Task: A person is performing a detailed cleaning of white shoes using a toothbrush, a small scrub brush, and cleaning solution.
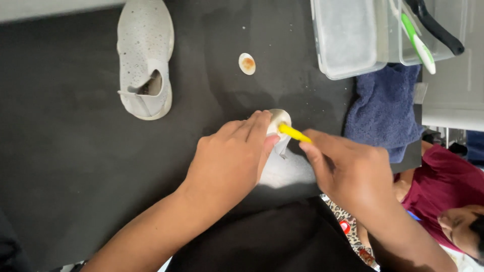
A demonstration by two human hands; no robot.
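Note:
My left hand (229, 158) lies over a white shoe (288, 174) on the black mat (65, 151) and grips it near its rounded end. Most of this shoe is hidden under my two hands. My right hand (348, 168) is shut on a thin yellow-handled tool (294, 133), whose tip points into the shoe next to my left fingertips. The tool's head is hidden. A second shoe (145, 55), light grey knit, lies apart at the far left of the mat, untouched.
A small white dish with orange-brown paste (247, 64) sits beyond my hands. Clear plastic tubs (348, 38) at the far right hold a green-and-white brush (418, 40) and a black handle (438, 27). A blue towel (385, 106) lies below them. Another person in maroon (448, 191) sits lower right.

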